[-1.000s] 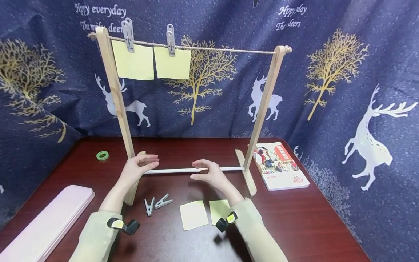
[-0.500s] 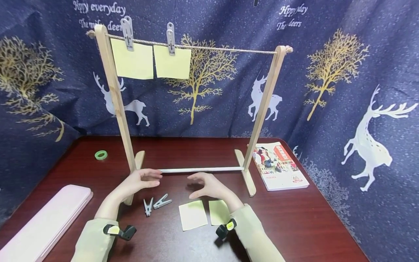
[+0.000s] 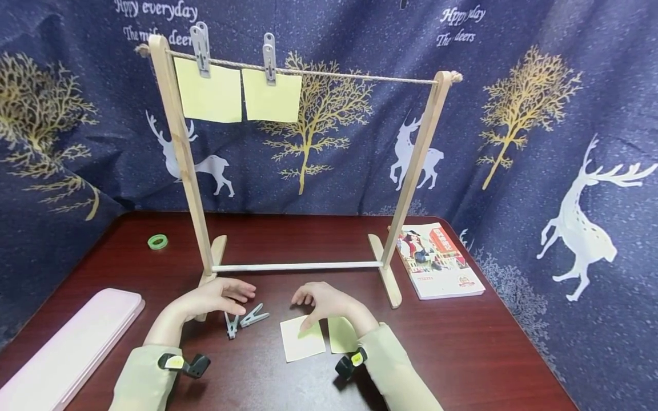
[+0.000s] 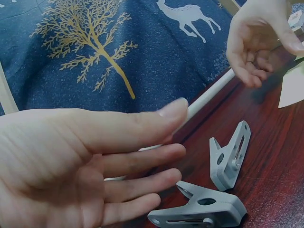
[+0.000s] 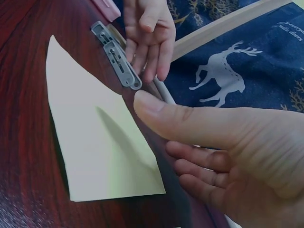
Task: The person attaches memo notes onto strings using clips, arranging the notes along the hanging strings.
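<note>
My left hand (image 3: 216, 298) hovers beside two grey clothespins on the table, its fingers loosely bent around nothing. One clothespin (image 3: 255, 315) lies to the right of the other clothespin (image 3: 231, 326), which the thumb partly covers in the head view. Over the upper part of a pale yellow paper note (image 3: 304, 345) hangs my right hand (image 3: 329, 303), thumb and fingers apart with nothing between them. A second yellow note (image 3: 341, 335) lies under the right wrist, partly hidden. In the right wrist view the nearer note (image 5: 104, 147) has a curled-up corner.
A wooden frame (image 3: 181, 148) carries a rope (image 3: 349, 76) with two yellow notes (image 3: 208, 94) hung by clothespins (image 3: 269, 60). Its white crossbar (image 3: 298, 266) runs behind the hands. A pink case (image 3: 77, 348) lies left, a green tape ring (image 3: 157, 242) back left, a book (image 3: 437, 262) right.
Both hands have come down and toward the person from the crossbar. The left is now beside the clothespins, the right over the note. Nothing has been picked up.
</note>
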`<action>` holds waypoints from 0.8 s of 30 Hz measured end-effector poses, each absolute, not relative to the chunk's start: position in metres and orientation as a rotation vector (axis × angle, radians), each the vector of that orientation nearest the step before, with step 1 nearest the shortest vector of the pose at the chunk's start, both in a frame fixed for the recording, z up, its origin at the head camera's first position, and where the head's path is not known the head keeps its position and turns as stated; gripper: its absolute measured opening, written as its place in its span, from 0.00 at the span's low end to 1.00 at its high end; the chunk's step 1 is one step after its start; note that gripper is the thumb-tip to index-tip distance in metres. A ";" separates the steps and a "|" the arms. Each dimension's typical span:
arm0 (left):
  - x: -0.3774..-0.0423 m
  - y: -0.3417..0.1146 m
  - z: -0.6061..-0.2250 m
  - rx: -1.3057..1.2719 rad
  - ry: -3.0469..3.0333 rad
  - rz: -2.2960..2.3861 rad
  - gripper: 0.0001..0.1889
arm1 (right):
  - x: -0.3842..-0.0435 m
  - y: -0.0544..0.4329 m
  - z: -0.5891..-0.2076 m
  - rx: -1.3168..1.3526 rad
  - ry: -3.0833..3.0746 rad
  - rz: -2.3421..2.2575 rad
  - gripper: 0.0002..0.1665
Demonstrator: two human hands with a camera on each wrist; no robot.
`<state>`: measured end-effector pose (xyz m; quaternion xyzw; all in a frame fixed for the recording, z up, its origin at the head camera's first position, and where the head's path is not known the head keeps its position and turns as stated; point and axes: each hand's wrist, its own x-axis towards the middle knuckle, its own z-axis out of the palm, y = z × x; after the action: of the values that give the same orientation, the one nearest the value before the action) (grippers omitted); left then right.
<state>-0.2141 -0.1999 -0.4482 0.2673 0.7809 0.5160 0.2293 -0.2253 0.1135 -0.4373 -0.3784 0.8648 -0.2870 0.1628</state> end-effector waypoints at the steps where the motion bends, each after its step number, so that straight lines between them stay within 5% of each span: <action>1: -0.214 -0.200 -0.448 0.744 2.154 1.408 0.29 | -0.225 0.113 -0.437 -1.073 2.471 -0.803 0.34; 24: -0.211 -0.207 -0.451 0.885 2.179 1.241 0.35 | -0.212 0.110 -0.431 -1.063 2.526 -0.517 0.36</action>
<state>-0.2107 -0.2068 -0.4515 0.3232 0.7957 0.4533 0.2387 -0.2116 0.1096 -0.4314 -0.3751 0.8918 -0.1825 0.1753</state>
